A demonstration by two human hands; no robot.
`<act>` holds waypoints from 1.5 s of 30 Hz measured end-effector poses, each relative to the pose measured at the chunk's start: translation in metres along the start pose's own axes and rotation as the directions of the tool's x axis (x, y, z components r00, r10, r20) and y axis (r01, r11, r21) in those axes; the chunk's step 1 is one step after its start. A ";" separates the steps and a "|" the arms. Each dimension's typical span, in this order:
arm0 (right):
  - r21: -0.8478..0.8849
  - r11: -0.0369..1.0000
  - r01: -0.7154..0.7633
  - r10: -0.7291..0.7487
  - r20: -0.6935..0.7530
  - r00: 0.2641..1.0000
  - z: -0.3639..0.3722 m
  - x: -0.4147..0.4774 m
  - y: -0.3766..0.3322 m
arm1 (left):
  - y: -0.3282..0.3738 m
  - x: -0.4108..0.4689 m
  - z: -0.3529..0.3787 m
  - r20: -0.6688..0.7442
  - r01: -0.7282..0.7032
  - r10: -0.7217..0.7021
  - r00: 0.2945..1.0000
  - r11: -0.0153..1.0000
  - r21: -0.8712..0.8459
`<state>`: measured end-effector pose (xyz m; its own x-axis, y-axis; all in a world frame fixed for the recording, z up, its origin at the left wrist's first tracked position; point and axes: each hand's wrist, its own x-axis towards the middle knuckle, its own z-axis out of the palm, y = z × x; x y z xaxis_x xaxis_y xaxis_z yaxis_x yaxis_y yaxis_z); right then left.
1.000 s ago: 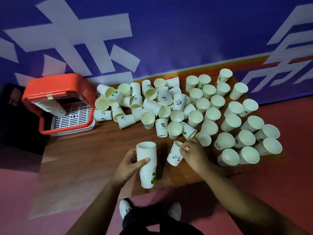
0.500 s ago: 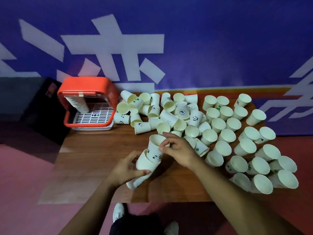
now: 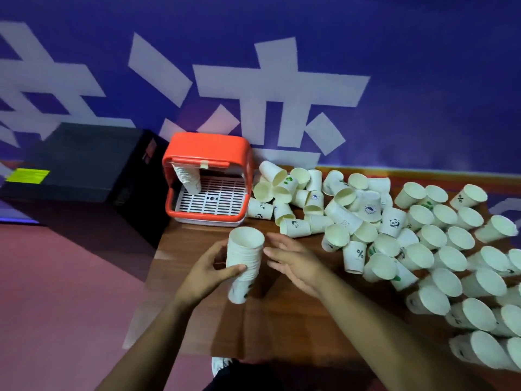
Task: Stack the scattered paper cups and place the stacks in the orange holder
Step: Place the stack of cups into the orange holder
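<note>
the loose cups (image 3: 431, 237) at the far right run off the frame, and your left hand (image 3: 208, 270) hides part of the stack (image 3: 245, 256); whether its base touches the table (image 3: 282, 320) is unclear. the stack, near the orange holder (image 3: 208, 149), is white, ribbed with nested rims. its long axis stands near upright, mouth up. your left hand grips its middle; your right hand (image 3: 296, 261) lies beside it, fingers straight.
</note>
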<state>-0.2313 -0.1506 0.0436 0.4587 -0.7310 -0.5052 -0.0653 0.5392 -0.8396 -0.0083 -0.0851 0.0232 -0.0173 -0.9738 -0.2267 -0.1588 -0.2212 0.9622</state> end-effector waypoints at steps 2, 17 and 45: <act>-0.107 0.994 -0.011 0.007 -0.034 0.999 0.026 0.020 -0.001 | -0.001 0.009 -0.032 -0.021 0.005 -0.006 1.000 0.997 -0.072; -0.604 0.753 0.262 -0.434 -0.156 0.887 0.125 0.184 -0.045 | -0.011 0.137 -0.187 0.070 -0.140 0.128 0.989 0.964 0.226; -0.494 0.856 0.155 -0.275 -0.180 0.945 0.103 0.312 -0.007 | -0.091 0.222 -0.194 -0.072 0.082 -0.087 0.994 0.994 -0.065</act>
<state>0.0033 -0.3394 -0.0875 0.2917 -0.9139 -0.2824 -0.4223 0.1419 -0.8953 0.1934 -0.2915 -0.0850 0.0681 -0.9521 -0.2982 -0.0950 -0.3037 0.9480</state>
